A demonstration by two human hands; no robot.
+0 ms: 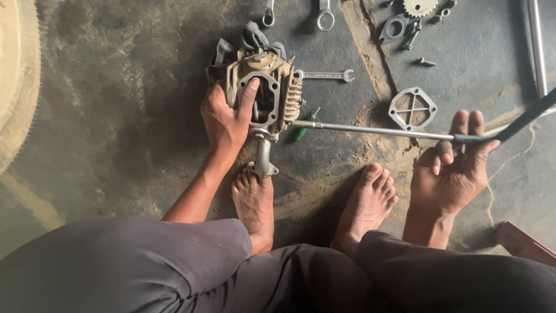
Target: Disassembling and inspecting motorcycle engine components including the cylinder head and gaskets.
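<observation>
With the left hand gripping the engine head and the right hand loosely curled on the long wrench handle toward 3 o'clock, the wrench could slip off.

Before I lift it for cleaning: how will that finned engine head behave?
The engine head is probably heavy for its size: solid cast metal. Likely tippy; the left hand steadies it upright. Its grimy surface may be slippery.
</observation>
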